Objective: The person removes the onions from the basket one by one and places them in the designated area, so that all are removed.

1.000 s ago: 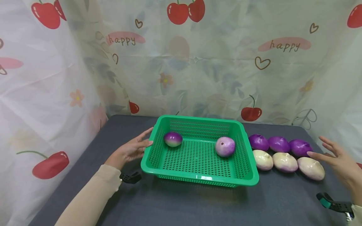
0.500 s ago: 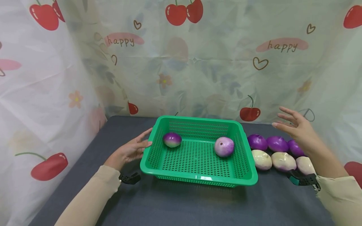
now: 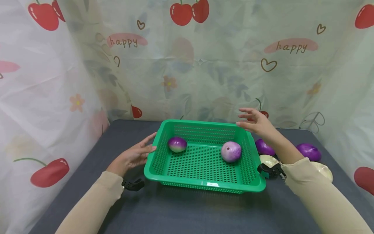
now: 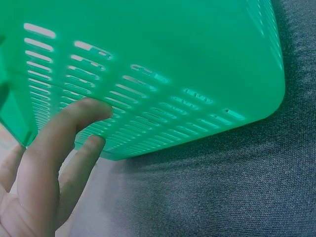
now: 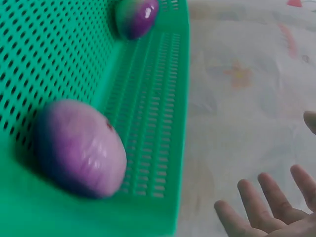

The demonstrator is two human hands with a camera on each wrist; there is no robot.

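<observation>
A green perforated plastic basket (image 3: 204, 187) stands on the dark table. Inside it lie a purple-and-white onion (image 3: 177, 144) on the left and a paler purple onion (image 3: 231, 151) on the right. Against the basket's left side rests my left hand (image 3: 132, 156), its fingers (image 4: 81, 111) touching the slotted wall from outside in the left wrist view. My right hand (image 3: 257, 123) hovers by the basket's back right corner, fingers spread, holding nothing. Both onions show in the right wrist view, the paler onion (image 5: 81, 148) nearer.
Right of the basket lie several more onions, among them a purple onion (image 3: 309, 152) and a whitish onion (image 3: 268, 160); my right forearm hides part of the group. A patterned curtain (image 3: 201, 74) hangs behind the dark table (image 3: 187, 211).
My right hand has swept left from the onions at the far right to the basket's back right corner. My left hand, the basket and the onions stay put.
</observation>
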